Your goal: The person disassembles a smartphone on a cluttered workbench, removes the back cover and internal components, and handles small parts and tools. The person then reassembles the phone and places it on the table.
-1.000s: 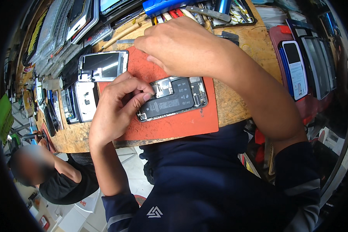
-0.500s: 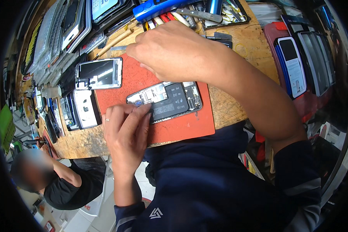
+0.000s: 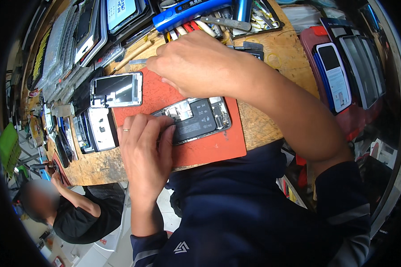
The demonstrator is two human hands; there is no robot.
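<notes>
An opened smartphone (image 3: 196,123), with a black battery and small circuit parts showing, lies on a red mat (image 3: 209,151). My left hand (image 3: 146,149) covers its left end, with bent fingers and thumb closed on that end. Over the mat's far side, my right hand (image 3: 189,62) is curled just beyond the phone. Its fingertips are mostly hidden, so whatever they hold cannot be made out. A thin metal strip (image 3: 137,61) shows beside its knuckles. At the mat's far left corner lies a detached phone screen (image 3: 116,90).
Phone parts (image 3: 103,129) sit left of the mat. Stacked screens and clear plastic sleeves (image 3: 60,58) fill the far left. A blue cylindrical device (image 3: 189,13) and a tool tray (image 3: 263,22) stand at the back. Boxed phones (image 3: 334,75) lie right. Another person (image 3: 91,218) works lower left.
The view has shifted slightly. My left fingers have spread a little further over the phone's left end, while my right hand stays curled in nearly the same place.
</notes>
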